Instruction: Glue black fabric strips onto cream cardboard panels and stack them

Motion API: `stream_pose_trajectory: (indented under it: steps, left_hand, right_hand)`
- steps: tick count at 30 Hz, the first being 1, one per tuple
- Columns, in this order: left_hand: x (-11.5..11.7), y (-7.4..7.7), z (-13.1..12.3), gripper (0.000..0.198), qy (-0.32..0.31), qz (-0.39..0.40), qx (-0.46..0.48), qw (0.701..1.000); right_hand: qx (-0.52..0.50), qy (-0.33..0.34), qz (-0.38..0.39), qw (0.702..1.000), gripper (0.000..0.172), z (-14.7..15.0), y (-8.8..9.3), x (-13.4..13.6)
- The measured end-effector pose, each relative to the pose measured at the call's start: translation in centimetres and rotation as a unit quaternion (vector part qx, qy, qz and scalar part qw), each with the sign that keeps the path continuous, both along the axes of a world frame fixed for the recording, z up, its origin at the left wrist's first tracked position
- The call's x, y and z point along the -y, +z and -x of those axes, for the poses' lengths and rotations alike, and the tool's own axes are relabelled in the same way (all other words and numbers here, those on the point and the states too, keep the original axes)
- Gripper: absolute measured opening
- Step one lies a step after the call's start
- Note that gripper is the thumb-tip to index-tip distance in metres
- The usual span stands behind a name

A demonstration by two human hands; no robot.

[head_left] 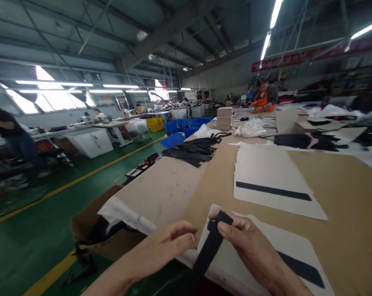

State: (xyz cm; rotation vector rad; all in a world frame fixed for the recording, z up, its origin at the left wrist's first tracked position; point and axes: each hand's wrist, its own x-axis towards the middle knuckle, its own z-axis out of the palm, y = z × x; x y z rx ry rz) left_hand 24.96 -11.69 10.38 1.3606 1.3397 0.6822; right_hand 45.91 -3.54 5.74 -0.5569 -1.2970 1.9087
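Note:
My right hand (pixel 250 240) pinches a black fabric-like strip (pixel 208 250) near its top end, which is folded over. The strip slants down to the left, past the table's edge. My left hand (pixel 164 246) is just left of the strip, thumb and fingers apart, with nothing visible in it. Beneath my right hand lies a cream sheet (pixel 284 234) with rounded corners. It bears a dark band (pixel 301 269), partly covered by my right wrist. Farther up, a stack of similar cream sheets (pixel 269 168) has a dark band (pixel 272 190) across its lower part.
A pile of black strips (pixel 194 149) lies on the table (pixel 170 185) at the far left edge. Below that edge stands an open cardboard box (pixel 112 246). Plastic bags (pixel 250 127) and stacked boards (pixel 224 119) are farther back. A person in an orange apron (pixel 263 100) stands beyond.

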Motion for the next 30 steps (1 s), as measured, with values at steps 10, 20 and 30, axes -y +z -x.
stream_pose_trajectory:
  steps: [10,20,30]
  left_hand:
    - [-0.4,-3.7,-2.2,0.041,0.175,0.108,0.373,0.905]
    - [-0.4,-3.6,-3.3,0.032,0.269,0.058,0.427,0.862]
    - [1.2,-3.6,-2.7,0.03,0.264,-0.028,0.349,0.899]
  right_hand:
    - [0.007,0.059,-0.058,0.997,0.018,2.8,-0.9,0.3]
    - [-0.062,-0.023,0.043,0.997,0.016,3.2,-2.6,1.6]
    - [-0.166,-0.044,0.161,0.972,0.02,4.5,-1.7,3.2]
